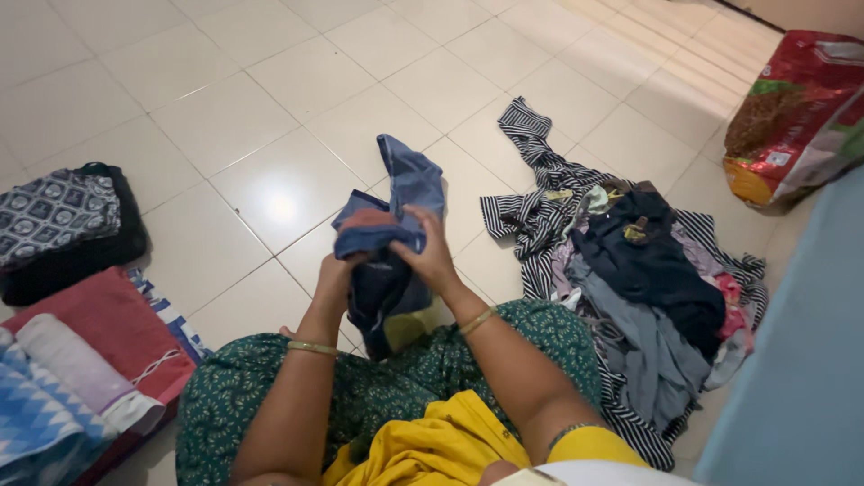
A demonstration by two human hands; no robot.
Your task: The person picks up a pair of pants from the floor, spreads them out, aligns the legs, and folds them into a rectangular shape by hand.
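Denim garment [396, 234], blue and bunched, hangs above the tiled floor [270, 117] before the knees, its long axis running up and away, one end pointing toward the far tiles. Left hand [335, 274] grips its lower fold closed; right hand [430, 252] clasps the top, fingers curled over.

Single view from my head — looking steeply down, close over my lap, tiled floor [270, 117] stretching ahead.
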